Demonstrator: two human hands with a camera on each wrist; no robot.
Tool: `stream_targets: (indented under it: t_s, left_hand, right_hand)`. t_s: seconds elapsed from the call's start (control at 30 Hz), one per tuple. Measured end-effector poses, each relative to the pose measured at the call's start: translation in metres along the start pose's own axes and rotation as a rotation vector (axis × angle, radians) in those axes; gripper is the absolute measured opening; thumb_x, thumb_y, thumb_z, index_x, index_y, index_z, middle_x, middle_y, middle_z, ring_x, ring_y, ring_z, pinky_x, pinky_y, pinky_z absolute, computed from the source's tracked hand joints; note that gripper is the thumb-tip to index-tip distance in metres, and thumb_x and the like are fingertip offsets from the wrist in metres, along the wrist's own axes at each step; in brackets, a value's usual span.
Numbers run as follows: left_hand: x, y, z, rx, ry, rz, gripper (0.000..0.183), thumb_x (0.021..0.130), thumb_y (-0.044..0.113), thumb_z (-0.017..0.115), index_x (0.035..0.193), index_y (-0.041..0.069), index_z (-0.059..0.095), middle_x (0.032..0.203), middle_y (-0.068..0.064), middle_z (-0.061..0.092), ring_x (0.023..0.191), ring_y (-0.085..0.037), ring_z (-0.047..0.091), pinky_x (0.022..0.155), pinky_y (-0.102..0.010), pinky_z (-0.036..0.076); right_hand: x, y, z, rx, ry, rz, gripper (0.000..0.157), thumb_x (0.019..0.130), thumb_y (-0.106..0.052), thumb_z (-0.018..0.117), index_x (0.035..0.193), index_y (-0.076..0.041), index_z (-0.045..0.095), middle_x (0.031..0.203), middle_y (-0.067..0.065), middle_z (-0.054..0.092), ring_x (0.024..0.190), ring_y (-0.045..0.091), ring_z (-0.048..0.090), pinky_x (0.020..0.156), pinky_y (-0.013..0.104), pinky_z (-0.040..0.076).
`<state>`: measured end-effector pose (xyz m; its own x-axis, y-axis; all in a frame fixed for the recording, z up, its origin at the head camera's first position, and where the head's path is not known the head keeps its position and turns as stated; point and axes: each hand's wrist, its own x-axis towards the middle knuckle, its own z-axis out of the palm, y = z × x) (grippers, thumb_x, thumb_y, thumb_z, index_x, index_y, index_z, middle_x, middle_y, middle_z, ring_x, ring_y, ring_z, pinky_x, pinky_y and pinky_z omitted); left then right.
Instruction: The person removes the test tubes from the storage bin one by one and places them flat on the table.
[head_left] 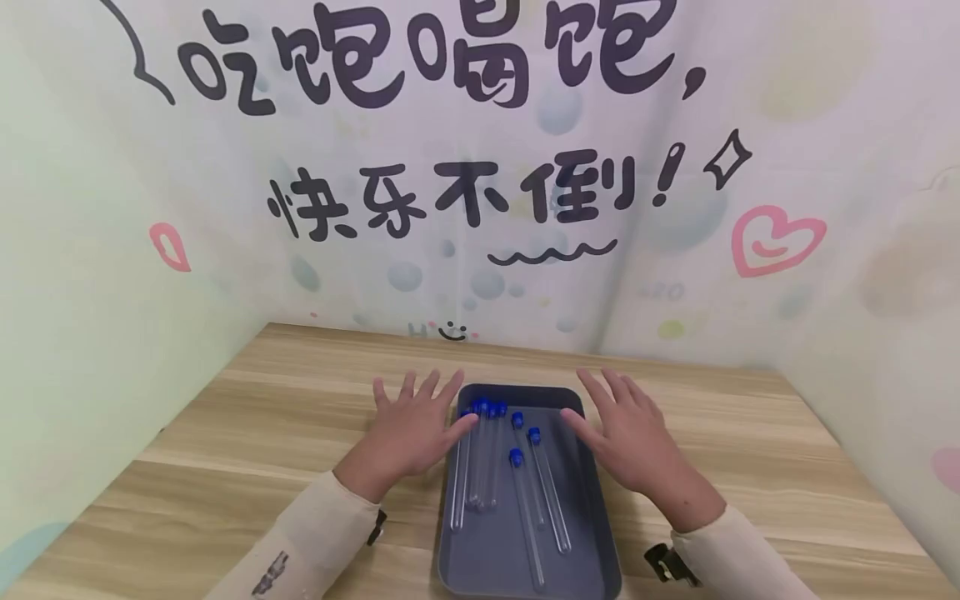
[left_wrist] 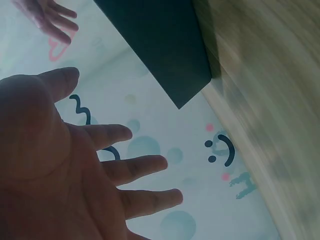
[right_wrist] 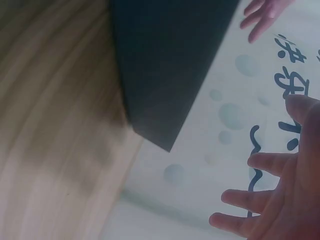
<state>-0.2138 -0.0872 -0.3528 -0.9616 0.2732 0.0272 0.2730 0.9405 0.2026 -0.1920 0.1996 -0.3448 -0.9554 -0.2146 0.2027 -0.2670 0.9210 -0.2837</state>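
Observation:
A grey rectangular tray lies on the wooden table, holding several clear test tubes with blue caps. One group of tubes is bunched along the tray's left side; the others lie more loosely to the right of them. My left hand hovers by the left rim with fingers spread and nothing held. Over the right rim, my right hand is likewise spread and holds nothing. Both wrist views show the tray's dark outer wall beside straight fingers; the tubes are hidden there.
The wooden table extends on both sides of the tray. Behind it hangs a pale cloth backdrop with dark lettering, and pale walls close in the sides.

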Motion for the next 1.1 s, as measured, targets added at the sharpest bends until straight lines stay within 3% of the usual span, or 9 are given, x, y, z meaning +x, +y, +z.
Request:
stream_targets:
  t_s: [0.2, 0.37, 0.53, 0.63, 0.7, 0.77, 0.9, 0.97, 1.1]
  left_hand:
    - [-0.001, 0.000, -0.001, 0.003, -0.004, -0.002, 0.070, 0.101, 0.063, 0.038, 0.160, 0.029, 0.023, 0.162, -0.015, 0.031, 0.150, -0.046, 0.023, 0.114, -0.080, 0.005]
    - [0.000, -0.002, 0.002, 0.008, -0.001, 0.012, 0.069, 0.101, 0.060, 0.040, 0.160, 0.026, 0.026, 0.161, -0.015, 0.035, 0.148, -0.041, 0.030, 0.117, -0.072, 0.022]
    - [0.000, -0.001, 0.006, 0.033, 0.011, 0.028, 0.068, 0.102, 0.056, 0.044, 0.159, 0.022, 0.028, 0.154, -0.016, 0.044, 0.140, -0.040, 0.043, 0.110, -0.064, 0.039]
    - [0.001, 0.000, 0.008, 0.040, 0.010, 0.033, 0.068, 0.102, 0.054, 0.046, 0.158, 0.019, 0.030, 0.145, -0.018, 0.053, 0.130, -0.040, 0.053, 0.104, -0.061, 0.046]
    - [0.002, 0.001, 0.010, 0.038, 0.005, 0.031, 0.068, 0.102, 0.053, 0.047, 0.157, 0.017, 0.032, 0.137, -0.018, 0.060, 0.121, -0.039, 0.060, 0.097, -0.056, 0.052]
    - [0.004, 0.001, 0.013, 0.028, -0.004, 0.027, 0.068, 0.102, 0.051, 0.049, 0.157, 0.014, 0.034, 0.126, -0.018, 0.067, 0.101, -0.033, 0.068, 0.081, -0.048, 0.058]
    - [0.007, 0.000, 0.017, -0.018, -0.050, 0.011, 0.070, 0.101, 0.050, 0.051, 0.156, 0.010, 0.033, 0.105, -0.014, 0.073, 0.067, -0.021, 0.060, 0.052, -0.033, 0.047]
    - [0.007, -0.001, 0.017, -0.057, -0.084, 0.006, 0.072, 0.101, 0.050, 0.051, 0.157, 0.008, 0.031, 0.109, -0.015, 0.073, 0.063, -0.019, 0.056, 0.050, -0.031, 0.044]
    - [0.008, -0.002, 0.018, -0.118, -0.134, 0.005, 0.074, 0.102, 0.048, 0.051, 0.157, 0.004, 0.029, 0.126, -0.018, 0.068, 0.068, -0.019, 0.057, 0.061, -0.034, 0.049]
  right_hand:
    - [0.005, -0.013, -0.001, 0.011, -0.027, -0.002, 0.069, 0.102, -0.058, 0.042, 0.156, -0.015, 0.034, 0.156, 0.024, 0.035, 0.141, 0.051, 0.034, 0.104, 0.075, 0.034]
    - [0.012, -0.025, -0.003, 0.034, -0.107, -0.002, 0.063, 0.102, -0.050, 0.049, 0.152, -0.013, 0.041, 0.146, 0.025, 0.048, 0.132, 0.047, 0.048, 0.101, 0.066, 0.045]
    - [0.019, -0.034, -0.002, 0.068, -0.155, -0.010, 0.054, 0.101, -0.040, 0.056, 0.145, -0.008, 0.049, 0.133, 0.021, 0.061, 0.117, 0.036, 0.062, 0.098, 0.057, 0.052]
    - [0.023, -0.038, 0.000, 0.102, -0.185, -0.003, 0.051, 0.101, -0.034, 0.059, 0.142, -0.005, 0.052, 0.097, 0.013, 0.072, 0.082, 0.025, 0.068, 0.085, 0.047, 0.056]
    - [0.024, -0.040, 0.003, 0.115, -0.209, 0.001, 0.050, 0.100, -0.032, 0.060, 0.142, -0.004, 0.052, 0.073, 0.006, 0.066, 0.063, 0.017, 0.061, 0.075, 0.041, 0.055]
    - [0.026, -0.041, 0.006, 0.120, -0.233, 0.010, 0.050, 0.100, -0.032, 0.060, 0.142, -0.005, 0.052, 0.059, 0.002, 0.055, 0.052, 0.013, 0.053, 0.069, 0.036, 0.051]
    - [0.029, -0.043, 0.011, 0.121, -0.255, 0.014, 0.049, 0.100, -0.032, 0.060, 0.141, -0.005, 0.053, 0.058, -0.002, 0.055, 0.051, 0.012, 0.053, 0.065, 0.034, 0.050]
    - [0.031, -0.043, 0.012, 0.167, -0.269, 0.031, 0.049, 0.100, -0.031, 0.060, 0.142, -0.006, 0.052, 0.057, 0.000, 0.055, 0.049, 0.014, 0.055, 0.060, 0.032, 0.051]
    - [0.034, -0.041, 0.015, 0.289, -0.286, 0.074, 0.047, 0.101, -0.030, 0.059, 0.142, -0.010, 0.052, 0.055, 0.004, 0.054, 0.047, 0.020, 0.060, 0.051, 0.031, 0.053]
